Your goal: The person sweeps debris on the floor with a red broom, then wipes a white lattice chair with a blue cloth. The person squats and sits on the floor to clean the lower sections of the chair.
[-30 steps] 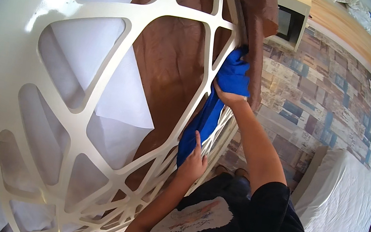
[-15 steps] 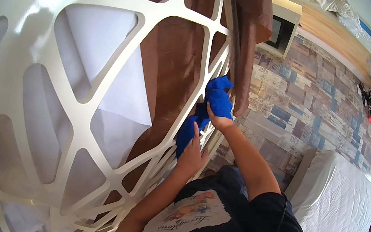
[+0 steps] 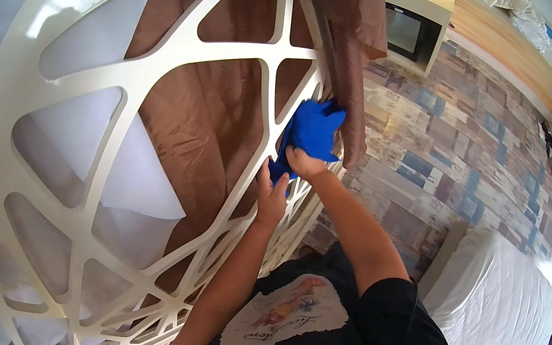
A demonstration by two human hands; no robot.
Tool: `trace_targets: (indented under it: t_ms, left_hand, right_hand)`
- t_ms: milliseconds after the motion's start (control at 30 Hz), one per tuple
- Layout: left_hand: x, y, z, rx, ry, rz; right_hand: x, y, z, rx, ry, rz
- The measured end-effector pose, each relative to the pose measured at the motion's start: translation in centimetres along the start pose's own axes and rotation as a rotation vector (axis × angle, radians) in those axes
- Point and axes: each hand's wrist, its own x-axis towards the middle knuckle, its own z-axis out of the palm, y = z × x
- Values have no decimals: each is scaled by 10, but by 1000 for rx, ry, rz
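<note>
Two bare hands on one bunched blue cloth [image 3: 313, 129] in the head view, right up against the edge of a big white lattice frame [image 3: 131, 92]. Gripping the cloth's near part with the right hand [image 3: 306, 164], with thumb across it and the other fingers mostly out of sight. Working at its lower end with the left hand [image 3: 271, 201], finger and thumb slightly apart with blue between; honestly can't tell if pinching or only touching. Brown fabric [image 3: 184, 136] and white sheets [image 3: 139, 172] behind the holes, plus a brown flap [image 3: 357, 26] hanging just beside the cloth, with patterned floor [image 3: 410, 143] beyond.

As for what could go wrong: might snag the cloth's loose corners on the frame's edge, being so bunched up. Could also catch the brown flap and drag it along, given how close. Might even drop the cloth on the floor side if loosening the right hand too soon.
</note>
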Motion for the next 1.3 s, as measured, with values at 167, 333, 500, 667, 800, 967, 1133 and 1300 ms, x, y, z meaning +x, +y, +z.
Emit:
trace_targets:
  t_ms: [167, 333, 500, 667, 800, 967, 1133, 1300]
  left_hand:
    - [10, 0, 0, -27, 55, -78]
    - [14, 7, -2, 174, 67, 5]
    - [16, -8, -1, 480, 102, 51]
    - [11, -23, 1, 519, 171, 74]
    - [13, -13, 0, 570, 98, 30]
    - [9, -20, 1, 654, 132, 39]
    - [10, -18, -2, 674, 109, 52]
    - [8, -18, -3, 678, 105, 1]
  right_hand:
    - [-50, 7, 54, 641, 14, -75]
    - [-39, 2, 7, 421, 168, -211]
    - [26, 60, 0, -227, -149, -174]
    - [40, 34, -37, -154, 30, -145]
    - [14, 55, 27, -12, -55, -236]
    - [-24, 26, 36, 165, -15, -318]
    - [1, 37, -17, -89, -66, -508]
    - [18, 44, -20, -141, -114, -212]
